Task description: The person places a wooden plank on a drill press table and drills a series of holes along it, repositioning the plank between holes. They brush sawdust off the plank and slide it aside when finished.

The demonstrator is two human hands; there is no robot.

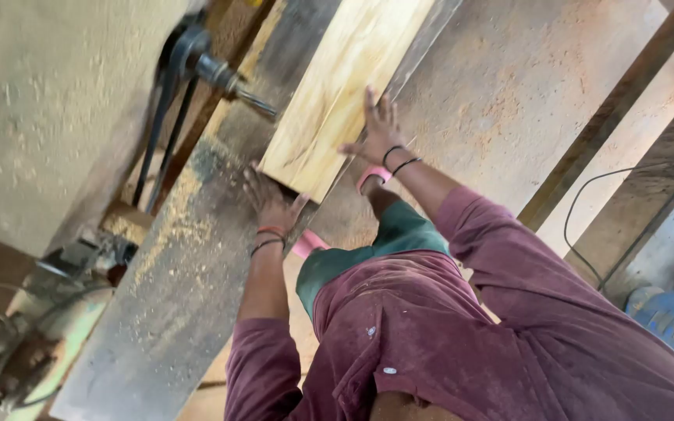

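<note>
Left hand [269, 204] sits at the near end of the pale wood plank [337, 93], fingers spread, palm against the end-grain corner; open, pressing, not wrapped round anything. Right hand [380, 129] lies flat on the plank's right edge, a bit further up, fingers extended along the board, also open and bearing down. Both wrists carry dark bands.

Key relation: the plank runs away from the person, long axis going up and slightly right in the head view, so it lies ahead of both hands. Left hand is at its butt end, right hand alongside; left is nearer the person's body, right reaches further along the wood.

Plank rests on a long grey machine table [173, 288], dusted w/ sawdust, running approx. parallel to the board. Just left of the plank's near half a dark metal spindle w/ drill-like bit [235, 84] points toward the board's left edge; tip is near, contact can't be told. Belt and motor parts [33, 327] sit lower left.

Beyond: concrete floor [509, 86] w/ reddish dust, a black cable [587, 210], blue rounded container [672, 312] at far right.
</note>
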